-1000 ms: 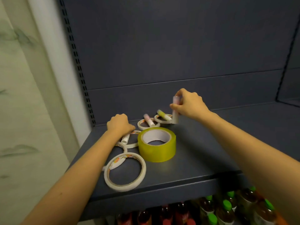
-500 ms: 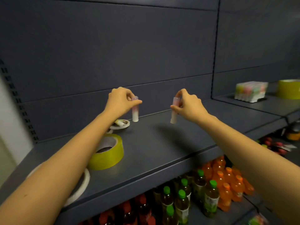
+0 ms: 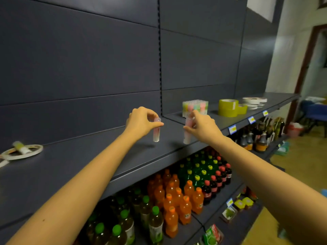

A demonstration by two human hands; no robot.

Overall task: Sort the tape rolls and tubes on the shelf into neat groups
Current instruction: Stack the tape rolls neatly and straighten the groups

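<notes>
Left hand point(image 3: 141, 122) and right hand point(image 3: 203, 128) each pinch an upright pink tube above the shelf point(image 3: 88, 156); left tube point(image 3: 156, 131), right tube point(image 3: 187, 132).

a person's arms, seen close: the left forearm point(image 3: 85, 183) and right forearm point(image 3: 265, 174) are slender and bare as far as they show, the left hand point(image 3: 141, 122) and right hand point(image 3: 203, 128) uncovered; a small dark mole point(image 3: 43, 220) dots the left forearm near the elbow.

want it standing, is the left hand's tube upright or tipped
Upright: the tube hangs near vertical, pinched at its top by the left hand.
</notes>
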